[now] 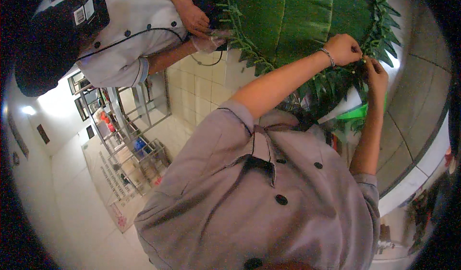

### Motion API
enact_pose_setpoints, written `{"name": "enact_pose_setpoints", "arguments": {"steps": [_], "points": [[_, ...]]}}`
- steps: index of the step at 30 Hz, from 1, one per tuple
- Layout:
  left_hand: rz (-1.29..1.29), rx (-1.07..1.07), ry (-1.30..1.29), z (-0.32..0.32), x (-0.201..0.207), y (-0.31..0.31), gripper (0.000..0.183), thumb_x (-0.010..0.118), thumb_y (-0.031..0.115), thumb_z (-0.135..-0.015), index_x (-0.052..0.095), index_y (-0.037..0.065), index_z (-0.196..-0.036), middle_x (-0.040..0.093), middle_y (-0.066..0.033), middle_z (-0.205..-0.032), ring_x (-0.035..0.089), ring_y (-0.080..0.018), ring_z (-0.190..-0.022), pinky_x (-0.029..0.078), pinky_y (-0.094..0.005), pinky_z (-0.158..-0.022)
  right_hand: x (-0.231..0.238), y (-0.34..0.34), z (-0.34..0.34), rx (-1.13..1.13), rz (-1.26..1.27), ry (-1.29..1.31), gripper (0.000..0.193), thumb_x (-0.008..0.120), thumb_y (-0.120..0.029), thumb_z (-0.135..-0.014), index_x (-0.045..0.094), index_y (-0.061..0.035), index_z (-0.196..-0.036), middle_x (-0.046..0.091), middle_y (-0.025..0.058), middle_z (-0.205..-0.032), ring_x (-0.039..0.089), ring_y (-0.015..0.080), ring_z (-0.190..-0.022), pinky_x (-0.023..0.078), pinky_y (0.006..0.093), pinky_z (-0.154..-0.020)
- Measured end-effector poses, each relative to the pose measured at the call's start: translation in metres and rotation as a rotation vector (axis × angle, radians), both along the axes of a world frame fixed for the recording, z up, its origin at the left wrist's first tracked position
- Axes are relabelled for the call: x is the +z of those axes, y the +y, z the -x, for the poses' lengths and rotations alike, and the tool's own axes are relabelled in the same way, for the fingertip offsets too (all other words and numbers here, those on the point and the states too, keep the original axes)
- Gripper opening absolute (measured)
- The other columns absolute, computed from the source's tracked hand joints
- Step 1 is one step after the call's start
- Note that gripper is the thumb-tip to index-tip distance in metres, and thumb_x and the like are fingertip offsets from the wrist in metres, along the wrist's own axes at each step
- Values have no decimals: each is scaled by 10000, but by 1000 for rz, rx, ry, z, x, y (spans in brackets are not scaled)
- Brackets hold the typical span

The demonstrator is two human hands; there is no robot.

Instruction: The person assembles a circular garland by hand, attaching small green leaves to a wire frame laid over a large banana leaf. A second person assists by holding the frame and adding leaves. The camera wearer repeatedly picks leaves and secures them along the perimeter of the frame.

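A large round tray lined with green banana leaf [305, 20] lies before me, its rim dressed with a pointed folded-leaf trim [386, 30]. At the near right part of that rim, my left hand [343, 50], with a bracelet at its wrist, is closed, its fingertips pinched together over the edge. What sits between them is too small to make out. Close beside it, my right hand [375, 75] pinches the leaf trim between thumb and fingers. A small pale bit shows where the fingertips of both hands meet. More leaf points hang below the rim, partly behind my left forearm.
Another person in a light button jacket [139, 15] stands at the left, one hand [194, 20] near the tray's left rim, the other in clear plastic. A bright green piece [353, 113] lies below my hands. Metal racks [129, 130] stand on the left; a grey tiled surface [413, 92] curves along the right.
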State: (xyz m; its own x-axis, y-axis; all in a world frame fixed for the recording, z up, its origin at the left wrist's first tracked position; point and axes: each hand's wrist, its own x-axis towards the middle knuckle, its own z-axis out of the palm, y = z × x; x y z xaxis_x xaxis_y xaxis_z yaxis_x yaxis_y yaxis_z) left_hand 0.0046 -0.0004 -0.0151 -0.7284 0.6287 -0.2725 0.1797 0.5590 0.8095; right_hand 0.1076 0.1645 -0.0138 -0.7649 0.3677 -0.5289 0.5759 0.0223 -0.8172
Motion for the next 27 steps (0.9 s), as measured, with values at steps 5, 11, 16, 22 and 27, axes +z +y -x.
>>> {"name": "enact_pose_setpoints", "arguments": {"steps": [5,11,16,22,27], "points": [[30,30,-2,0,0,3,257,723,357,-738,785,153,-882,732,-122,-882,704,-315,-815,568,-403,-778,4,0,-1,-3,-25,-19,314,690,-305,-917,725,-16,-1034,699,54,-853,571,111,-704,470,273,-640],[5,12,-13,-2,-1,0,341,689,410,-804,763,92,-905,720,-165,-904,691,-352,-830,552,-449,-787,-4,1,-4,-3,-43,15,306,685,-299,-921,723,-17,-1033,702,48,-849,580,109,-730,474,277,-661],[38,10,-54,-2,5,2,331,688,395,-792,762,98,-917,721,-164,-903,691,-354,-823,554,-447,-784,-8,4,-5,24,-49,8,300,677,-296,-926,719,-16,-1026,705,52,-834,574,103,-697,464,283,-629],[49,14,-78,-2,12,1,323,677,384,-783,757,92,-896,722,-160,-892,694,-349,-820,557,-444,-779,-3,3,-6,24,-20,-3,314,664,-303,-932,715,-7,-1025,708,69,-832,579,115,-675,467,295,-611],[48,4,-27,-2,6,3,316,674,379,-786,758,92,-891,724,-158,-894,698,-344,-824,558,-441,-780,5,-5,-3,-37,25,58,219,701,-269,-921,690,-53,-952,588,-41,-763,467,49,-618,365,220,-550]]}}
